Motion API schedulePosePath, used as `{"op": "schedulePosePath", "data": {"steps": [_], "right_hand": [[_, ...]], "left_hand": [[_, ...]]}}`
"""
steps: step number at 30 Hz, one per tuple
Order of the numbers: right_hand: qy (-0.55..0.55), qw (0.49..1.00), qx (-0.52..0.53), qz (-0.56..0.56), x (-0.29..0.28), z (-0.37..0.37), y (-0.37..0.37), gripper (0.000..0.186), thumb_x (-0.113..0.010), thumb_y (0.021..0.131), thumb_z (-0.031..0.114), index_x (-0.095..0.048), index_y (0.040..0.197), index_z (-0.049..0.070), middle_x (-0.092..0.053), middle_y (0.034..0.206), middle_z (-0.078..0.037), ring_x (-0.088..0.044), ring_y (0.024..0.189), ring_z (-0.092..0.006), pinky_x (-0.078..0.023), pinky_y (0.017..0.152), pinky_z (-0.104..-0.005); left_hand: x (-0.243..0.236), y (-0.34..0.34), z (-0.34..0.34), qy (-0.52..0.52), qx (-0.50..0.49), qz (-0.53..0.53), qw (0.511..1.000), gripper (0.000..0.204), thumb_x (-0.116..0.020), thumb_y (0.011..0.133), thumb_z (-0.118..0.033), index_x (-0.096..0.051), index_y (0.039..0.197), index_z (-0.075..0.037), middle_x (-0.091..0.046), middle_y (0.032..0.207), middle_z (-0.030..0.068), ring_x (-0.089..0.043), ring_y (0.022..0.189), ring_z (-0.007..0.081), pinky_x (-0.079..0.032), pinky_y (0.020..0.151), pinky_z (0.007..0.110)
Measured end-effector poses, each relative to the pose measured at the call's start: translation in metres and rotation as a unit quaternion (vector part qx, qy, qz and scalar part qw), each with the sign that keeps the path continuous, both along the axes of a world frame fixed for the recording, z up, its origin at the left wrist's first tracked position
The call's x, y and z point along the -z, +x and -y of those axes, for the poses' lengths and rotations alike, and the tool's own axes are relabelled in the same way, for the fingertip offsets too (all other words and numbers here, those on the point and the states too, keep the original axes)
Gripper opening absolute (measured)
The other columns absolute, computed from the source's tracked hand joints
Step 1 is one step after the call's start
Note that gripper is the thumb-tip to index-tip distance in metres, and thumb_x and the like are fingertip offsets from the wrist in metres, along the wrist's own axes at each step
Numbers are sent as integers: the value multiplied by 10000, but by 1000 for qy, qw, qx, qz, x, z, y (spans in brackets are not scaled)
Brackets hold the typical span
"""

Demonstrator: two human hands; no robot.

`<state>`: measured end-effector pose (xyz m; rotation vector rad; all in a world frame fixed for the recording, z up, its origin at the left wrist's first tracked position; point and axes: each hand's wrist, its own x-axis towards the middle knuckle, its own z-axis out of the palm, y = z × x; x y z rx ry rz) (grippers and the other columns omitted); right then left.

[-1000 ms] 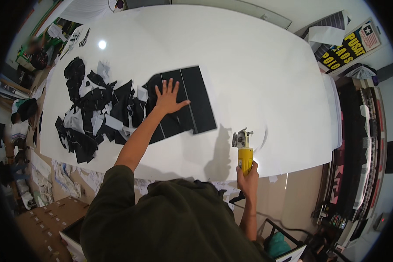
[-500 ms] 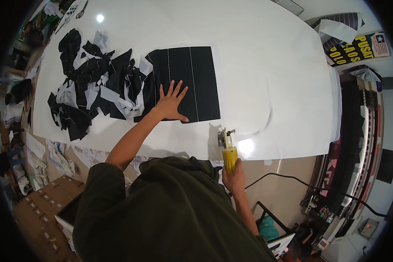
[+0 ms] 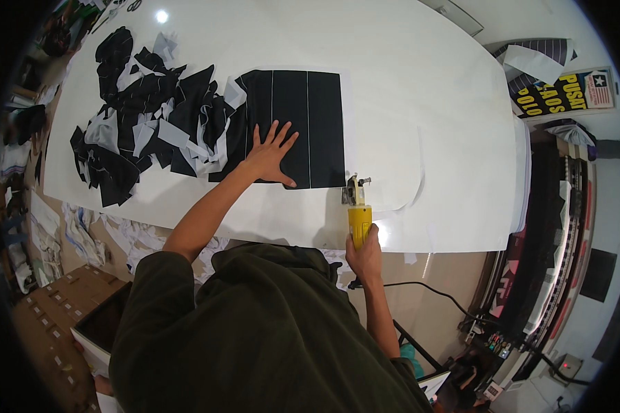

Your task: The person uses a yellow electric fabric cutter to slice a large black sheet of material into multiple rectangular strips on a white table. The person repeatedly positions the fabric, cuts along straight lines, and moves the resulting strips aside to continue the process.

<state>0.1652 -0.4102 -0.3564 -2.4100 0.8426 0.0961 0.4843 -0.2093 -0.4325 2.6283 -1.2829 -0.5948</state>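
On the white table (image 3: 420, 82), the left hand (image 3: 269, 155) should press its spread fingers flat on the black fabric stack (image 3: 300, 127) while the right hand (image 3: 365, 255), wrapped around the yellow cutter (image 3: 357, 213), feeds slowly.

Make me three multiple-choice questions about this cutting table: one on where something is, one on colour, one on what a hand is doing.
1. Where is the scrap pile? A left of the black fabric stack; B right of it; C on the floor.
2. What colour is the cutter body? A red; B yellow; C green.
3. What is the left hand doing? A fisted; B lifted; C pressed flat, fingers spread.

Answers: 1 A, scraps lie beside the stack's left edge. 2 B, the right hand grips a yellow body. 3 C, the palm lies on the fabric.
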Motion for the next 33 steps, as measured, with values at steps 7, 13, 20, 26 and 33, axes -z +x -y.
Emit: {"op": "schedulePosePath", "data": {"steps": [7, 13, 20, 26, 33], "right_hand": [[-10, 999, -24, 36, 11, 9, 6, 538, -725, 930, 204, -421, 1286, -61, -620, 1071, -342, -651, 955, -544, -554, 780, -561], [12, 998, -28, 52, 6, 15, 27, 548, -717, 934, 169, -389, 1293, -83, -632, 1058, -420, -640, 971, -600, -545, 827, -575], [18, 999, -28, 29, 4, 26, 64, 512, -708, 936, 175, -395, 1255, -74, -638, 1054, -435, -655, 971, -600, -547, 841, -578], [15, 1000, -26, 0, -2, 35, 103, 485, -684, 941, 223, -415, 1215, -74, -636, 1052, -397, -648, 960, -579, -539, 821, -571], [3, 998, -48, 30, 4, 48, 138, 488, -682, 940, 231, -404, 1196, -78, -660, 1010, -424, -675, 918, -583, -563, 799, -574]], "left_hand": [[-3, 0, 0, 6, -1, -4, 1000, 1515, -825, 509, -832, -174, 1692, -147, -21, 1761, 180, 48, 1611, 446, 28, 1189, 787], [0, 0, -1, 0, -1, 4, 1000, 1499, -819, 527, -838, -179, 1691, -143, -34, 1758, 193, 31, 1609, 457, 20, 1191, 784], [-3, -1, -2, 4, -2, 0, 1000, 1499, -830, 527, -821, -180, 1690, -135, -28, 1760, 191, 31, 1612, 447, 32, 1194, 777], [-4, -1, -3, 4, -1, -1, 1000, 1487, -832, 540, -813, -178, 1691, -137, -23, 1761, 189, 33, 1613, 446, 33, 1194, 778], [-5, -1, -3, 1, -4, -6, 1000, 1473, -837, 545, -800, -186, 1690, -141, -17, 1762, 184, 36, 1613, 445, 41, 1194, 776]]}}
